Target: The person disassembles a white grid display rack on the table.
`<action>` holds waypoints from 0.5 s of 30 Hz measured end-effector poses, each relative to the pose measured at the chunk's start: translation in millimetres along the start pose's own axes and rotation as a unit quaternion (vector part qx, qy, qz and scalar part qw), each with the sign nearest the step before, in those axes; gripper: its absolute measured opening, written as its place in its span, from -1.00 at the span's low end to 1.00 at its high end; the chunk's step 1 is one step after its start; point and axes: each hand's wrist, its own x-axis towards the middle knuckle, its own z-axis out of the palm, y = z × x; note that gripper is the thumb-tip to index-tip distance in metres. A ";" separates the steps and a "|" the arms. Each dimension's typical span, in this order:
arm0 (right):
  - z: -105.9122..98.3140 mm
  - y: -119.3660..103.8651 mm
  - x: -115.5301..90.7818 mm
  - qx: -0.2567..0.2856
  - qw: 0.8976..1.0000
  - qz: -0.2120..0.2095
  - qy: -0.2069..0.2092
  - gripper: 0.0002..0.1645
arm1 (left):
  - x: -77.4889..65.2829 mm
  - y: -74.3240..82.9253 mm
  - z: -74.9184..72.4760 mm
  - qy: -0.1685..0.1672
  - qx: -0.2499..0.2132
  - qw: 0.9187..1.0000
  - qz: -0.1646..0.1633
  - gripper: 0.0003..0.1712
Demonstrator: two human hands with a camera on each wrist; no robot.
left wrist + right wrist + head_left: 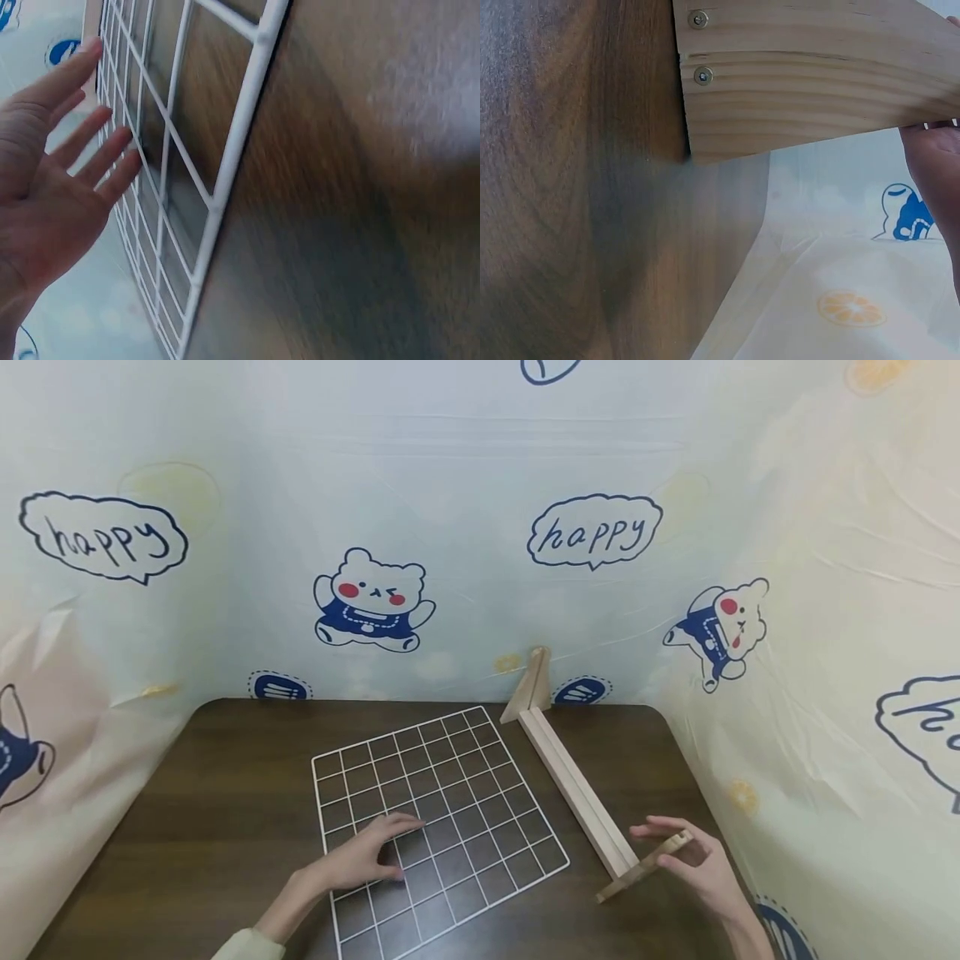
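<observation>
A white wire grid panel (442, 814) lies at an angle on the dark wooden table. My left hand (371, 852) is over its left part, thumb spread from loosely bent fingers, holding nothing. In the left wrist view, that hand (56, 161) shows its palm beside the wires. To the right stands a pale wooden stand (577, 789), a long beam with an upright board at either end. At the near end board (637, 868), my right hand (701, 864) has thumb and fingers around the narrow top. Two screws mark this board (810, 82) in the right wrist view; most of the hand is cut off there.
The dark table (202, 827) has rounded far corners. A pale printed cloth (480, 527) with bears and lettering hangs behind it and along both sides. The stand's far end board (531, 685) rises close to the back cloth.
</observation>
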 end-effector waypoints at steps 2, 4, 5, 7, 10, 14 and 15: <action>1.4 0.6 -0.4 -0.004 1.000 -0.003 0.007 -0.40 | 0.3 3.0 4.5 -0.013 0.021 1.000 -0.004 -0.11; 2.3 0.9 -0.8 -0.002 1.000 -0.002 0.013 -0.39 | 1.4 6.0 7.9 -0.026 0.034 0.999 -0.011 -0.08; 2.6 1.0 -0.9 -0.002 1.000 -0.001 0.015 -0.39 | 2.1 7.5 9.1 -0.032 0.039 0.999 -0.015 -0.07; 3.1 1.1 -1.0 0.002 1.000 -0.001 0.015 -0.39 | 3.3 9.6 10.9 -0.041 0.046 0.998 -0.025 -0.06; 3.5 1.1 -1.4 0.007 1.000 -0.003 0.016 -0.39 | 4.0 12.1 11.6 -0.051 0.049 0.997 -0.041 -0.04; 4.1 1.2 -1.7 0.008 1.000 0.003 0.016 -0.39 | 2.4 13.3 10.9 -0.056 0.045 0.996 -0.052 0.00; 4.3 1.6 -1.6 0.007 1.000 0.005 0.014 -0.39 | 1.6 13.2 10.5 -0.055 0.045 0.996 -0.051 0.00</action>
